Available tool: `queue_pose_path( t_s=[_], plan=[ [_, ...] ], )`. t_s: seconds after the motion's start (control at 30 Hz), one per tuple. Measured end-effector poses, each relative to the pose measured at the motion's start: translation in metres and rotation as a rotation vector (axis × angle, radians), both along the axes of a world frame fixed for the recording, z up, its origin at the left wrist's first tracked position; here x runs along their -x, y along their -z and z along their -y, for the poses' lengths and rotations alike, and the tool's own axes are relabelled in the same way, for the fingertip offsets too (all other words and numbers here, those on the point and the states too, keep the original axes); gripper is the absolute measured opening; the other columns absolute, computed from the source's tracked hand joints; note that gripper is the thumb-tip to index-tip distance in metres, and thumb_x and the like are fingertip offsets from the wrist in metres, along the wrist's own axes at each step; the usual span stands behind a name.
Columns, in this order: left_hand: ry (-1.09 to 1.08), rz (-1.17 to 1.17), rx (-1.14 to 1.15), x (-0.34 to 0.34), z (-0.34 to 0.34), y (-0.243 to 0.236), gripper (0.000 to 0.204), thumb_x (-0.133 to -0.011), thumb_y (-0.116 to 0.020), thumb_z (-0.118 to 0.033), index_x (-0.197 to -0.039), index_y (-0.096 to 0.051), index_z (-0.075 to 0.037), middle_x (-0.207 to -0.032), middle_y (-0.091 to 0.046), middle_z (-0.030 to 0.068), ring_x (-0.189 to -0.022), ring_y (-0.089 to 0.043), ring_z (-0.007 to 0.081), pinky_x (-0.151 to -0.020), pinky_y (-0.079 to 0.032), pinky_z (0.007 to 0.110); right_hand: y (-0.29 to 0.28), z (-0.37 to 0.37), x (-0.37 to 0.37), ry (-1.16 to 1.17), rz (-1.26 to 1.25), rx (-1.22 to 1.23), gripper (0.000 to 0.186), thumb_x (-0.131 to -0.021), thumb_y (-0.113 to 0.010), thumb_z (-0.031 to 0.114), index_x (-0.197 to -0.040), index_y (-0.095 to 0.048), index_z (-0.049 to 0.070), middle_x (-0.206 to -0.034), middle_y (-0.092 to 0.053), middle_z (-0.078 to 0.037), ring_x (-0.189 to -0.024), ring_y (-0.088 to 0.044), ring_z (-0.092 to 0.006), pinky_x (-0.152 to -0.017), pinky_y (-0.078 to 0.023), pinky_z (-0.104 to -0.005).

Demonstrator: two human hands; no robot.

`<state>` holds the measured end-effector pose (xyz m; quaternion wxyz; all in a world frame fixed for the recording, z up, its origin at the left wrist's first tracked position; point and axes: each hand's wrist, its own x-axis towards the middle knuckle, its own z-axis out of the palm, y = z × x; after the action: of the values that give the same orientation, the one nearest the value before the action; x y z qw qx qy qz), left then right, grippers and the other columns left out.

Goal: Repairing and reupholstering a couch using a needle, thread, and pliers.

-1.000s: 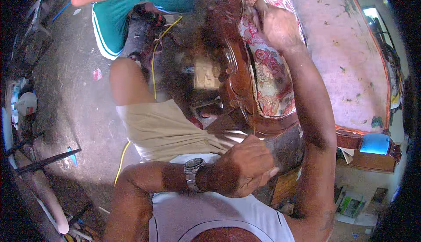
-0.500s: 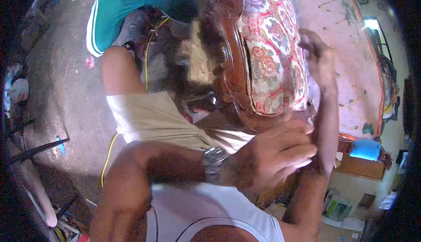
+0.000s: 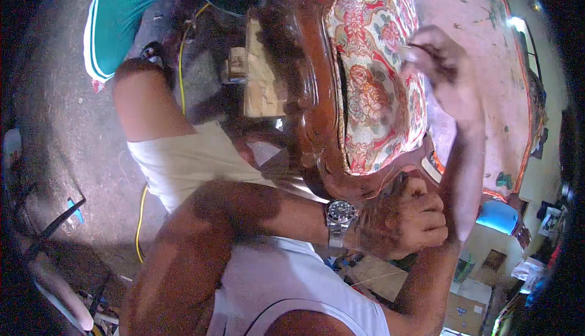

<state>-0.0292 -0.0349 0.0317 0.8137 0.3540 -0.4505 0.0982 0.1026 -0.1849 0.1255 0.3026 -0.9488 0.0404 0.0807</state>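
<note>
A carved dark wooden chair frame (image 3: 314,110) with a red and cream floral cushion (image 3: 372,74) lies tilted across my lap. My left hand (image 3: 408,220), a steel watch (image 3: 338,217) on its wrist, is closed around the frame's lower edge under the cushion. My right hand (image 3: 442,74) is raised over the cushion's right side. Its fingers pinch a thin dark tool (image 3: 420,46), which is too small to make out further. A bare pale wood block (image 3: 259,80) shows on the frame's underside to the left.
Another person's leg in green trousers (image 3: 122,25) is at the top left. A yellow cable (image 3: 141,214) runs over the concrete floor. A pink worktop (image 3: 487,80) lies to the right, with a blue object (image 3: 496,214) and cardboard boxes (image 3: 463,311) below it.
The chair has swung so that more of the cushion faces me. My right hand moved right and down across the cushion, and my left hand shifted right along the frame's edge.
</note>
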Motion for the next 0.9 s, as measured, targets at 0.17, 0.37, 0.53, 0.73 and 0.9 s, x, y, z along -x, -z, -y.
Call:
queue_pose_path(
  t_s=[0.17, 0.37, 0.53, 0.73, 0.9],
  plan=[
    [0.001, 0.012, 0.070, 0.002, 0.004, 0.007, 0.032, -0.071, -0.064, -0.027, -0.096, -0.068, -0.008, -0.094, -0.062, 0.0022, -0.102, -0.059, 0.0243, -0.093, -0.041, 0.046, 0.038, -0.014, -0.045, -0.154, -0.134, 0.238, 0.004, -0.097, -0.068, 0.003, -0.100, -0.069, 0.000, -0.086, -0.068, -0.004, -0.077, -0.064, -0.0127, -0.073, -0.052, -0.0283],
    [0.030, 0.011, 0.006, 0.004, 0.002, 0.005, 0.032, -0.069, -0.064, -0.026, -0.097, -0.068, -0.009, -0.093, -0.062, 0.0026, -0.103, -0.058, 0.0242, -0.094, -0.041, 0.047, 0.058, 0.006, -0.066, -0.226, -0.246, 0.273, 0.005, -0.100, -0.067, 0.003, -0.100, -0.069, -0.002, -0.086, -0.069, -0.002, -0.081, -0.063, -0.0078, -0.073, -0.053, -0.0265],
    [0.126, -0.062, -0.024, 0.000, -0.018, -0.002, 0.029, -0.069, -0.063, -0.025, -0.092, -0.069, -0.010, -0.095, -0.062, 0.0020, -0.104, -0.059, 0.0246, -0.095, -0.042, 0.047, 0.058, 0.003, -0.066, -0.213, -0.259, 0.308, 0.007, -0.100, -0.068, 0.005, -0.101, -0.070, -0.002, -0.088, -0.072, -0.004, -0.081, -0.065, -0.0091, -0.074, -0.055, -0.0291],
    [0.257, -0.176, 0.086, 0.002, -0.033, -0.014, 0.027, -0.069, -0.064, -0.025, -0.091, -0.068, -0.010, -0.099, -0.064, 0.0038, -0.112, -0.059, 0.0259, -0.097, -0.045, 0.042, 0.055, -0.007, -0.068, -0.239, -0.260, 0.512, 0.010, -0.099, -0.071, 0.008, -0.100, -0.071, -0.001, -0.086, -0.071, -0.004, -0.079, -0.063, -0.0090, -0.072, -0.055, -0.0294],
    [0.253, -0.187, 0.095, 0.001, -0.034, -0.013, 0.027, -0.069, -0.065, -0.025, -0.090, -0.068, -0.010, -0.098, -0.064, 0.0045, -0.112, -0.059, 0.0269, -0.097, -0.044, 0.045, 0.066, 0.006, -0.065, -0.226, -0.233, 0.418, 0.008, -0.097, -0.073, 0.007, -0.098, -0.071, -0.001, -0.085, -0.070, -0.002, -0.078, -0.061, -0.0079, -0.071, -0.054, -0.0294]
  ],
)
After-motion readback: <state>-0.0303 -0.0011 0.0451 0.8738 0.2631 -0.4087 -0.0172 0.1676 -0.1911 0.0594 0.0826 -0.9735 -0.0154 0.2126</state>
